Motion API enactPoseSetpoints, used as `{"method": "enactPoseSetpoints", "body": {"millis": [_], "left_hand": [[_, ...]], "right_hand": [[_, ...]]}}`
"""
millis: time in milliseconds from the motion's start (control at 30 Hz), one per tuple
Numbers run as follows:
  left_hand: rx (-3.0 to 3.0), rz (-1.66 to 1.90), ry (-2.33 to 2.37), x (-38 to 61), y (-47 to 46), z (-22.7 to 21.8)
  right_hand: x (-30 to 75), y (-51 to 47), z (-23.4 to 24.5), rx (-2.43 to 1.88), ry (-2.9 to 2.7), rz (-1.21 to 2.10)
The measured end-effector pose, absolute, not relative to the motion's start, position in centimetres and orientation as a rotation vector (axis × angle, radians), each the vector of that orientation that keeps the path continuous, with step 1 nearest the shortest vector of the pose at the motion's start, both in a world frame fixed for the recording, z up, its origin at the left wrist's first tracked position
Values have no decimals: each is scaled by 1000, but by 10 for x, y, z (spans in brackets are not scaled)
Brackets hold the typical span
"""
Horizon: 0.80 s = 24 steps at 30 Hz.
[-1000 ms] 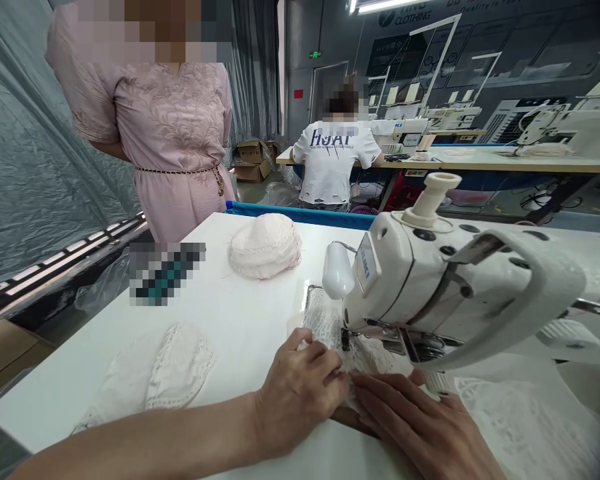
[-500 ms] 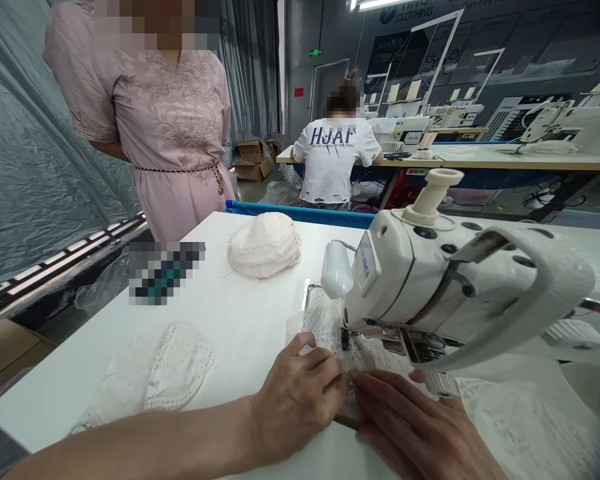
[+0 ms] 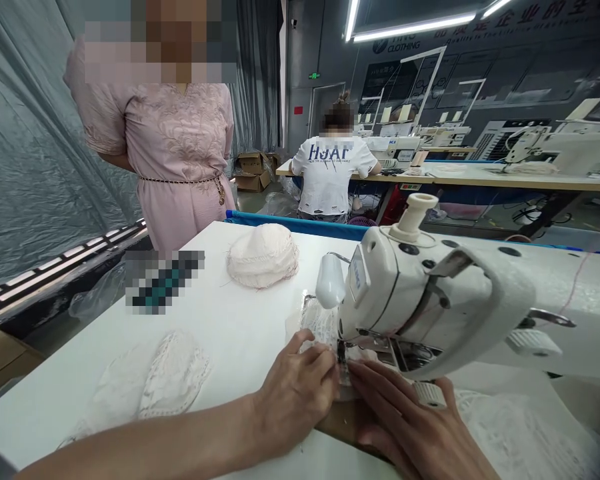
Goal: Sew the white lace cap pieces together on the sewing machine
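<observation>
A white sewing machine point(image 3: 405, 287) stands at the right, its presser foot point(image 3: 341, 351) down by a piece of white lace fabric point(image 3: 320, 323). Just left of the foot, my left hand point(image 3: 300, 387) has curled fingers closed on the lace's near edge. My right hand point(image 3: 410, 417) lies to the right of the foot with straight fingers held together, flat on the fabric; its fingertips almost meet the left hand. Part of the lace is hidden beneath both hands and the machine head.
White lace pieces point(image 3: 175, 373) lie at the table's left, and a stack of pale fabric pieces point(image 3: 263, 257) sits at the back. More lace point(image 3: 510, 427) spreads at right. A person in pink point(image 3: 180, 147) stands across the table; another person point(image 3: 330, 167) sits farther off.
The view has tilted up slightly. My right fingertips are nearer the presser foot, and less lace shows between them and the foot. More of the brown surface shows below my hands.
</observation>
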<state>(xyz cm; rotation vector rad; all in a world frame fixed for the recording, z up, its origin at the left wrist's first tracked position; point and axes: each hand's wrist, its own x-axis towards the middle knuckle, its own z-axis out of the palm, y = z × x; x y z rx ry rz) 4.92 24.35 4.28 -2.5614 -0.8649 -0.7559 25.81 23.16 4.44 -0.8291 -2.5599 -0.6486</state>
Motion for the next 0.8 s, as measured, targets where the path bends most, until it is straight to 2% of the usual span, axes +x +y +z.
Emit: {"method": "enactPoseSetpoints", "body": {"millis": [433, 667, 800], "left_hand": [[-2622, -565, -965, 42, 251, 44], [-2602, -497, -1117, 33, 248, 52], [-2657, -481, -1143, 26, 223, 61]], "right_hand": [[265, 238, 34, -925, -2483, -659], [257, 230, 39, -919, -2421, -586], [238, 214, 39, -873, -2407, -424]]}}
